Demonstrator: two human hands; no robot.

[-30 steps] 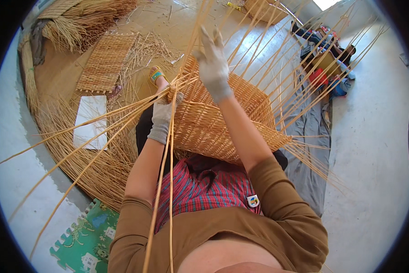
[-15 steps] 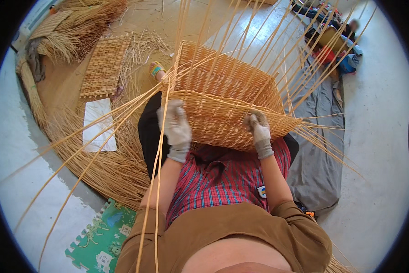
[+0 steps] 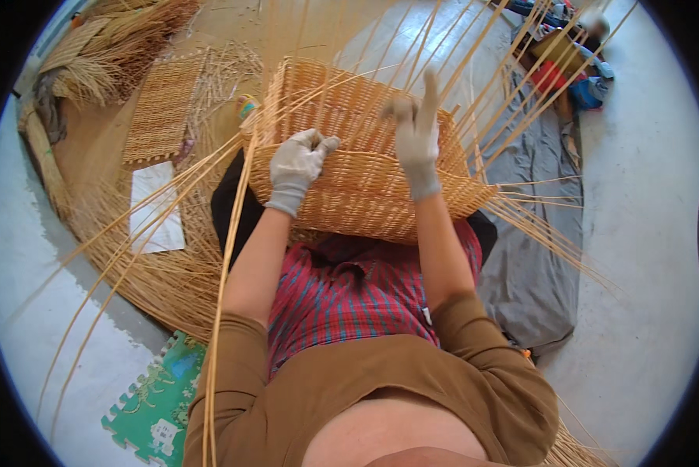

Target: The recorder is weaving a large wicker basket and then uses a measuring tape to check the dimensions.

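A half-woven wicker basket (image 3: 357,198) rests tilted across my lap, its long loose stakes (image 3: 513,70) standing up and fanning out from the rim. My left hand (image 3: 296,165), in a pale work glove, is closed on the near rim of the basket, thumb along the top edge. Gloved too, my right hand (image 3: 417,144) is lifted over the basket's opening with fingers apart and slightly blurred; I see nothing held in it. A bundle of long willow rods (image 3: 237,210) bends out from the basket's left corner, some running down past my left arm.
A flat woven panel (image 3: 166,109) and a white sheet (image 3: 156,210) lie at left among many loose rods (image 3: 131,268). Bundled straw-like stems (image 3: 116,62) stand at the far left. A green foam mat (image 3: 155,412) is near my left side. Grey cloth (image 3: 536,272) covers the right.
My right hand has left the near rim and risen over the basket, fingers spreading. My left hand has moved up onto the rim and closed there. The basket has shifted slightly left in view.
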